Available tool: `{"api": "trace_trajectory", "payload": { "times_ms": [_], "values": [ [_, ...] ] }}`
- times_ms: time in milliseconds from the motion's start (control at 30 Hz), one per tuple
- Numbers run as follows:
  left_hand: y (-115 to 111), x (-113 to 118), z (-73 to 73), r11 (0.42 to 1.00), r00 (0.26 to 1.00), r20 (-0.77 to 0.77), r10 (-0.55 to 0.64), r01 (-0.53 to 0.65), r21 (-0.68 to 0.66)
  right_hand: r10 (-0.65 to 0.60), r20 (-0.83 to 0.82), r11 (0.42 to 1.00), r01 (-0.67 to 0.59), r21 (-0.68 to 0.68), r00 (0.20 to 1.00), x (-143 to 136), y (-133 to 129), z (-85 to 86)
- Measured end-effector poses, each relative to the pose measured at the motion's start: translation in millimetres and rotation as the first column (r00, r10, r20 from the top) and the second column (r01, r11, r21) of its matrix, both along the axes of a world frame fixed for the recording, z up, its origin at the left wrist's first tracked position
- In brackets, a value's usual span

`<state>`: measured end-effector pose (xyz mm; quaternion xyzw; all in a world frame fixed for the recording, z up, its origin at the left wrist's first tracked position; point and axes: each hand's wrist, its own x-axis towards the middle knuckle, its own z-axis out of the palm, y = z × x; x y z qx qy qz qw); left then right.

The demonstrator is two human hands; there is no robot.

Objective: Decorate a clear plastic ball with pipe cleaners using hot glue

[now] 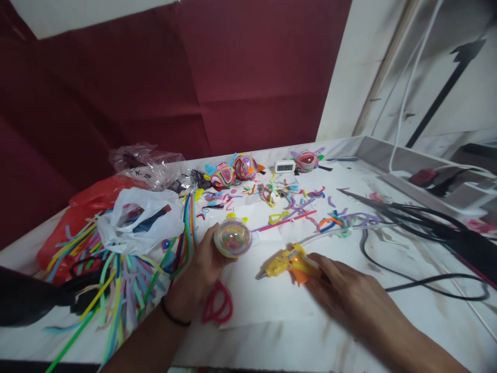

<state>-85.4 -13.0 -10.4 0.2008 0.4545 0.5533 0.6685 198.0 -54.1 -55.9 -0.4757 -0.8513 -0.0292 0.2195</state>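
Observation:
A round clear-topped piece (233, 237) with coloured strips around it is held in my left hand (207, 259), fingers wrapped round its left side. My right hand (330, 277) grips a yellow glue gun (289, 261) with an orange trigger, its nozzle pointing left and down above the white paper (267, 305). Pink-handled scissors (218, 303) lie beneath and beside my left wrist. A pink stick (287, 220) rests on the paper behind the round piece.
Finished colourful pieces (246, 167) stand at the back beside a small white digital display (284, 166). Fuzzy strips (130, 285) and plastic bags (142, 220) fill the left. Cut scraps lie mid-table; large black-handled scissors (373, 202), black cables (423, 282) and a grey tray (438, 194) are right.

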Motion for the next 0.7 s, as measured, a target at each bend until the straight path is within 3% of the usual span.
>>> {"api": "trace_trajectory", "payload": {
  "times_ms": [200, 367, 700],
  "values": [
    [0, 2, -1.9, 0.999, 1.000, -0.004, -0.028, 0.028, -0.017, 0.075, -0.062, 0.994, -0.070, 0.081, 0.995, 6, -6, 5.7],
    [1, 0, -2.3, 0.999, 0.999, 0.011, -0.042, 0.042, -0.031, 0.150, -0.101, 0.975, -0.130, 0.181, 0.984, -2, -11, 19.9],
    [-2, 1, -3.1, 0.997, 0.994, 0.079, -0.070, 0.073, -0.036, 0.052, -0.081, 0.955, -0.026, 0.296, 0.995, 16, -9, 35.0]
  ]
}}
